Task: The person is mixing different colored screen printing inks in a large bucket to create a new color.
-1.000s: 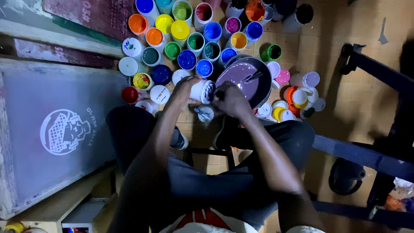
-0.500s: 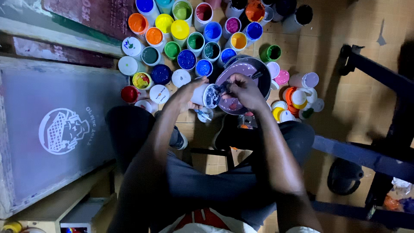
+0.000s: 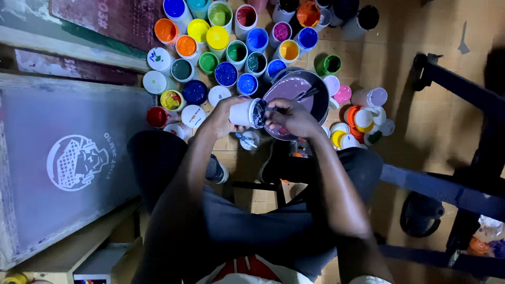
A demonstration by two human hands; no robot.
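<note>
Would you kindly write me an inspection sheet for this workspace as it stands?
Surface: brown tiled floor, paint-spotted.
Job's things: small white plastic cup, tilted on its side towards a round dark bowl of mauve paint; a stirring stick lies in the bowl.
Clutter: many open paint pots, loose lids.
Hands: left hand grips the cup; right hand at its mouth.
Cables: nothing seen.
Surroundings: grey printing screen, dark metal frame.
</note>
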